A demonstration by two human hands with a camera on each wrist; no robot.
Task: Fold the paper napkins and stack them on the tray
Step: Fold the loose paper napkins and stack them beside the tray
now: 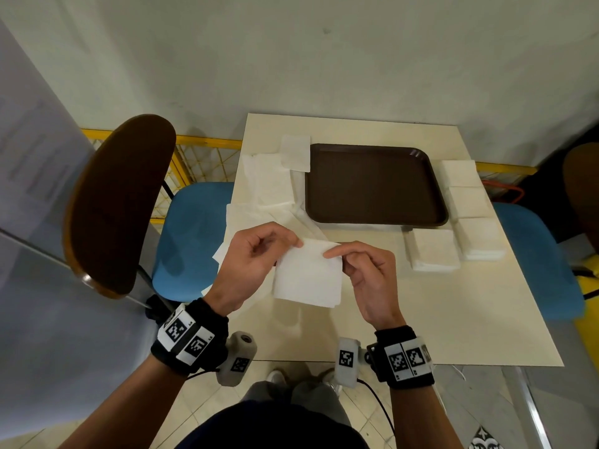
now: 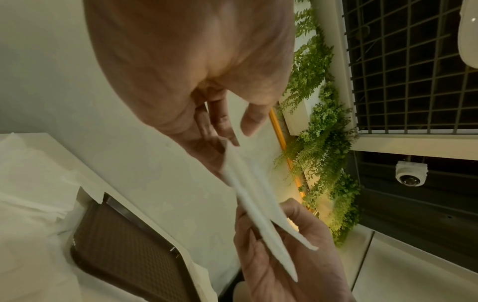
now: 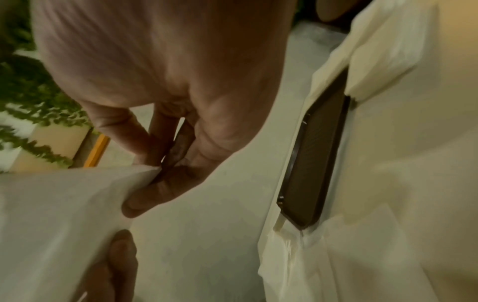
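A white folded paper napkin [image 1: 308, 277] hangs over the near middle of the cream table [image 1: 453, 312]. My left hand [image 1: 256, 251] pinches its top left corner and my right hand [image 1: 366, 270] pinches its top right corner. The left wrist view shows the napkin [image 2: 258, 204] edge-on, in layers, between both hands. In the right wrist view my fingers [image 3: 155, 147] pinch the napkin [image 3: 64, 214] at its corner. The brown tray [image 1: 376, 186] lies beyond the hands with nothing in it. Loose unfolded napkins [image 1: 269, 186] spread left of the tray. Folded napkin stacks [image 1: 434, 251] sit at its right.
A single folded napkin [image 1: 295, 153] lies at the tray's far left corner. A chair with a brown back [image 1: 116, 202] and blue seat stands left of the table. Another blue seat [image 1: 534, 254] is at the right. A plain wall rises behind the table.
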